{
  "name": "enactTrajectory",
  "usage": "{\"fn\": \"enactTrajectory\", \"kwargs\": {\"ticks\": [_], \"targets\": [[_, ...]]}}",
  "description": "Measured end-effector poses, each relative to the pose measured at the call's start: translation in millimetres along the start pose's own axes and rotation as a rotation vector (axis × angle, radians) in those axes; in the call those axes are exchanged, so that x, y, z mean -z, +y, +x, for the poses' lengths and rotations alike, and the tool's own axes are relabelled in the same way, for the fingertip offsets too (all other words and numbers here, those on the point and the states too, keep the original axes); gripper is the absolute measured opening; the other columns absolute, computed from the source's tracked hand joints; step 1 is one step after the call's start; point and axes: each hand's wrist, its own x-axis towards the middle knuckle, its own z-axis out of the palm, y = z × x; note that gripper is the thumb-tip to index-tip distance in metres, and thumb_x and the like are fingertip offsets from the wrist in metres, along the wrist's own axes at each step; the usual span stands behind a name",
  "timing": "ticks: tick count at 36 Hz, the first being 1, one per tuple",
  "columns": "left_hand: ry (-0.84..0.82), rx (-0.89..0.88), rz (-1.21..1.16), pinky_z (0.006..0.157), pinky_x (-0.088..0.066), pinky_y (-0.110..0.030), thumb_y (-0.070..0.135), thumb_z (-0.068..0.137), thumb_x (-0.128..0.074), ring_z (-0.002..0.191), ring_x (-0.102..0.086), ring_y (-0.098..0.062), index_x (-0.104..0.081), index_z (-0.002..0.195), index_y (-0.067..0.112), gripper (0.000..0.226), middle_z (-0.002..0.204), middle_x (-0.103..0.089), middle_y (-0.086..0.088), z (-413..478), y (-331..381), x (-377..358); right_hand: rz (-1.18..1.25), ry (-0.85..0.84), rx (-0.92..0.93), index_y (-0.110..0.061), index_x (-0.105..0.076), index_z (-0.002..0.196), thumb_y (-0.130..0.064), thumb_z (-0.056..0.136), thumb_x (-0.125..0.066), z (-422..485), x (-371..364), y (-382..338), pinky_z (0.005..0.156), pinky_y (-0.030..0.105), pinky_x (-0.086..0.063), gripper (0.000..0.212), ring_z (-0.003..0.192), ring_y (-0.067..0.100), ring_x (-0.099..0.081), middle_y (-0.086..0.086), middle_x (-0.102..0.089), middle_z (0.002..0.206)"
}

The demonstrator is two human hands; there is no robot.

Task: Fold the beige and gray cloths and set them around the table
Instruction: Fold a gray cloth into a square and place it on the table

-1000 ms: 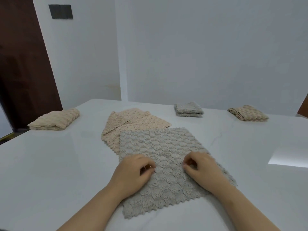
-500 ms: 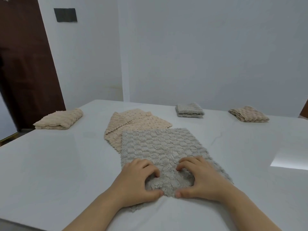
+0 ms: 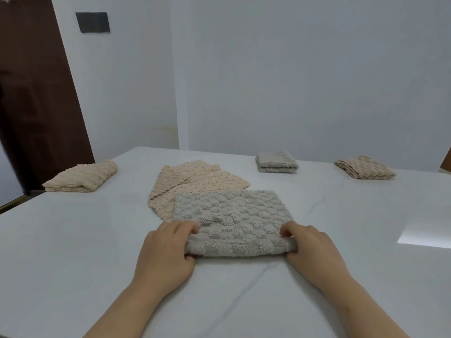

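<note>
White table [image 3: 73,252], head view. Gray cloth [image 3: 234,215] lies near the middle of the near edge, doubled over: the fold runs along its near side, parallel to that edge.

Left hand [image 3: 166,252] grips the left end of the fold, fingers curled over the top layer, thumb under the rolled edge, clamped on the cloth. Right hand [image 3: 310,250] grips the right end the same way, fingers together on top, thumb tucked at the fold. Both forearms reach in from the near edge.

Far side of the gray cloth overlaps an unfolded beige cloth [image 3: 195,181], which lies flat toward the table's centre with one corner turned over.

Folded items: beige folded cloth [image 3: 83,178] near the left edge; gray folded cloth [image 3: 277,162] near the far edge; tan folded cloth [image 3: 364,167] toward the far right corner. All three are well apart from each other and from the hands.

Background: white wall, dark brown door [image 3: 31,93] at left, dark wall plate [image 3: 92,22].
</note>
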Motion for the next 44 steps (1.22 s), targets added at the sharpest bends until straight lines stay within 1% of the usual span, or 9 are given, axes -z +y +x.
{"fn": "enactTrajectory", "kwargs": {"ticks": [4, 11, 16, 22, 25, 31, 35, 39, 44], "targets": [[0.012, 0.153, -0.159, 0.064, -0.033, -0.027, 0.006, 0.061, -0.061, 0.079, -0.054, -0.019, -0.039, 0.074, 0.036, 0.039, 0.074, -0.049, 0.018, 2, -4, 7, 0.203, 0.017, -0.111, -0.023, -0.05, 0.107, -0.006, 0.078, -0.051, 1, 1, 3, 0.079, 0.027, -0.036, 0.034, 0.095, 0.016, -0.05, -0.013, -0.054, 0.095], [0.171, 0.32, -0.592, 0.065, -0.036, 0.001, -0.001, 0.072, -0.066, 0.079, -0.054, 0.014, -0.056, 0.076, 0.034, 0.037, 0.084, -0.061, 0.03, 4, 0, 13, 0.416, 0.178, -0.269, -0.018, -0.058, 0.108, -0.009, 0.074, -0.062, 7, -1, 11, 0.08, 0.027, -0.035, 0.035, 0.1, 0.018, -0.049, 0.0, -0.056, 0.103], [0.196, 0.435, -0.794, 0.063, -0.044, -0.016, 0.025, 0.062, -0.072, 0.064, -0.057, 0.005, -0.053, 0.088, 0.043, 0.037, 0.08, -0.064, 0.012, 4, 3, 18, 0.658, 0.2, -0.325, -0.019, -0.061, 0.087, -0.006, 0.078, -0.059, 6, 5, 9, 0.073, 0.031, -0.041, 0.015, 0.087, 0.02, -0.057, 0.001, -0.063, 0.091], [0.216, 0.462, -0.76, 0.061, -0.038, -0.017, 0.021, 0.081, -0.067, 0.067, -0.053, -0.005, -0.055, 0.076, 0.028, 0.015, 0.069, -0.058, 0.016, 6, 0, 14, 1.031, 0.188, -0.369, -0.018, -0.068, 0.077, 0.002, 0.077, -0.059, 5, 9, 4, 0.074, 0.035, -0.047, 0.022, 0.075, 0.019, -0.058, 0.0, -0.067, 0.077], [0.192, 0.442, -0.689, 0.048, -0.029, -0.014, 0.02, 0.086, -0.063, 0.051, -0.043, -0.004, -0.042, 0.058, 0.018, 0.035, 0.048, -0.049, 0.015, 5, -2, 10, 1.186, 0.165, -0.356, -0.009, -0.065, 0.08, -0.002, 0.069, -0.063, 5, 11, 4, 0.067, 0.032, -0.048, 0.014, 0.074, 0.023, -0.057, 0.01, -0.063, 0.078], [0.169, 0.44, -0.652, 0.056, -0.036, -0.005, 0.013, 0.085, -0.062, 0.067, -0.053, 0.0, -0.053, 0.07, 0.036, 0.029, 0.066, -0.06, 0.014, 4, 1, 14, 1.468, 0.241, -0.35, -0.013, -0.059, 0.084, 0.014, 0.084, -0.047, 7, 15, 6, 0.051, 0.017, -0.052, 0.03, 0.058, 0.014, -0.057, 0.003, -0.06, 0.09], [0.182, 0.461, -0.659, 0.059, -0.036, -0.003, 0.013, 0.088, -0.058, 0.074, -0.052, 0.002, -0.054, 0.077, 0.039, 0.028, 0.077, -0.061, 0.015, 5, 2, 16, 1.621, 0.228, -0.349, -0.01, -0.059, 0.09, 0.014, 0.085, -0.043, 7, 19, 7, 0.059, 0.018, -0.057, 0.029, 0.062, 0.012, -0.068, 0.005, -0.064, 0.093], [0.152, 0.419, -0.601, 0.06, -0.035, -0.001, 0.017, 0.092, -0.053, 0.071, -0.05, 0.004, -0.055, 0.081, 0.028, 0.016, 0.072, -0.058, 0.015, 6, 2, 12, 1.472, 0.195, -0.415, -0.004, -0.055, 0.104, 0.017, 0.082, -0.049, 10, 10, 8, 0.072, 0.018, -0.055, 0.031, 0.081, 0.015, -0.069, 0.009, -0.067, 0.093], [0.041, 0.399, -0.47, 0.053, -0.029, -0.021, 0.025, 0.093, -0.05, 0.056, -0.041, -0.01, -0.04, 0.065, 0.015, 0.031, 0.056, -0.043, 0.003, 6, 1, 5, 0.812, 0.171, -0.419, -0.013, -0.06, 0.107, 0.0, 0.082, -0.059, 8, -1, 13, 0.087, 0.031, -0.046, 0.028, 0.093, 0.019, -0.061, 0.0, -0.065, 0.096]]}}
